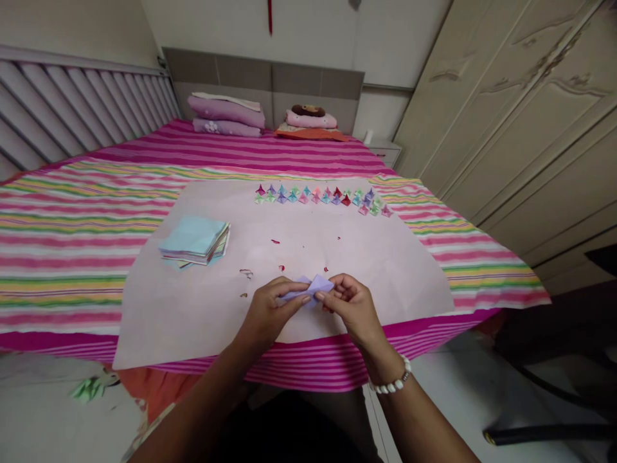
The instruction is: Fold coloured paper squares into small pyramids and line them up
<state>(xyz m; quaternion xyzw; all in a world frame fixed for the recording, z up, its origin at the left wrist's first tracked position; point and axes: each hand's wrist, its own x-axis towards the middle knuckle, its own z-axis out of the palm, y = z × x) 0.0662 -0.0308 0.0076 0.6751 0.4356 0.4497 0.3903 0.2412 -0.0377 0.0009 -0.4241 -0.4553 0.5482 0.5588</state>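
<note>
A small folded lavender paper piece is held just above the pale pink sheet spread on the bed. My left hand pinches its left side with fingers closed. My right hand, wearing a white bead bracelet, grips its right side with curled fingers. A stack of coloured paper squares, light blue on top, lies to the left. At the sheet's far edge sits a row of several small folded paper shapes in mixed colours.
The striped pink bed cover lies under the sheet. Pillows and a soft toy sit at the headboard. A cream wardrobe stands at the right. Tiny paper scraps dot the sheet. Green paper lies on the floor.
</note>
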